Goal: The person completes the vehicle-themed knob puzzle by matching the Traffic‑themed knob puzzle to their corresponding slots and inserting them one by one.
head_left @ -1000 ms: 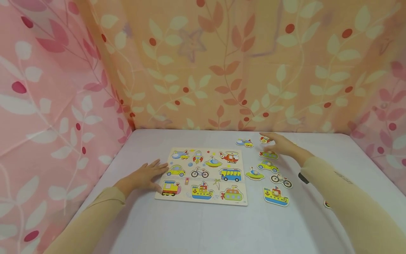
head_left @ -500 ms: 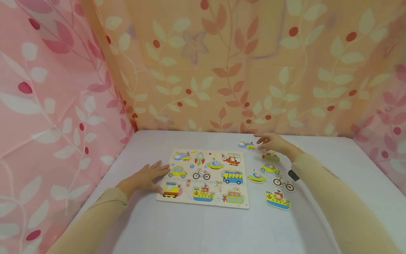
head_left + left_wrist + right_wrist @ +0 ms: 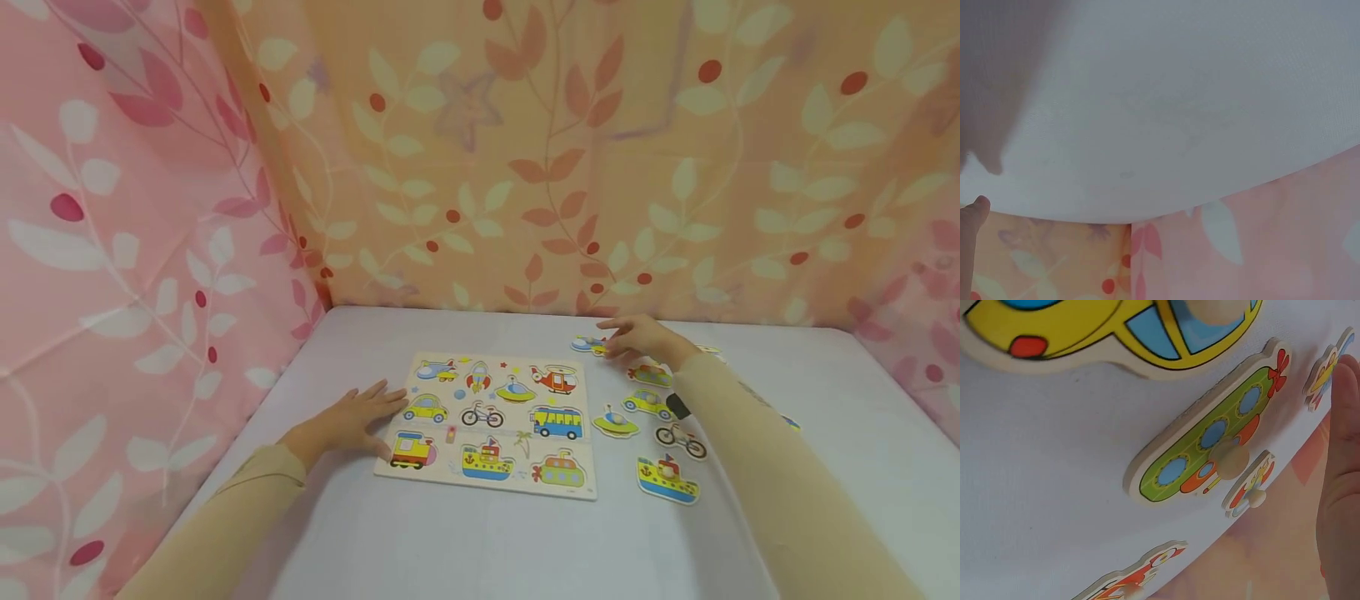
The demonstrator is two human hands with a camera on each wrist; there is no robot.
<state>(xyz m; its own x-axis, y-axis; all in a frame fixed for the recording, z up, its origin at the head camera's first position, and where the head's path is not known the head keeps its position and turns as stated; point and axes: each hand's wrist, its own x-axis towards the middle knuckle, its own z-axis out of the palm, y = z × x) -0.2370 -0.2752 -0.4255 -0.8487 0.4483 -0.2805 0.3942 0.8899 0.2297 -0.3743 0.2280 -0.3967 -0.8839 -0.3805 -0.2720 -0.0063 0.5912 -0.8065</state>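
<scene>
A wooden puzzle board (image 3: 573,400) with vehicle pictures lies on the table. My left hand (image 3: 352,427) rests on its left edge, fingers spread. My right hand (image 3: 641,340) reaches to the airplane piece (image 3: 585,343), fingertips right at its right end; in the right wrist view the thumb (image 3: 1345,387) overlaps the airplane piece (image 3: 1319,381). Just below that hand lies the submarine piece (image 3: 649,375), with a round wooden knob. The rocket piece (image 3: 1250,484) and helicopter piece (image 3: 1129,581) show in the right wrist view. The left wrist view catches only one fingertip (image 3: 982,203) and bare table.
Right of the board lie the yellow car piece (image 3: 648,404), flying saucer piece (image 3: 617,423), bicycle piece (image 3: 681,442) and ship piece (image 3: 667,481). My right sleeve (image 3: 757,467) partly covers another piece (image 3: 791,423). A patterned curtain (image 3: 480,167) stands behind the table.
My right hand has moved left, from above the rocket piece to the airplane piece. The left hand stays on the board's edge. The head view has shifted slightly.
</scene>
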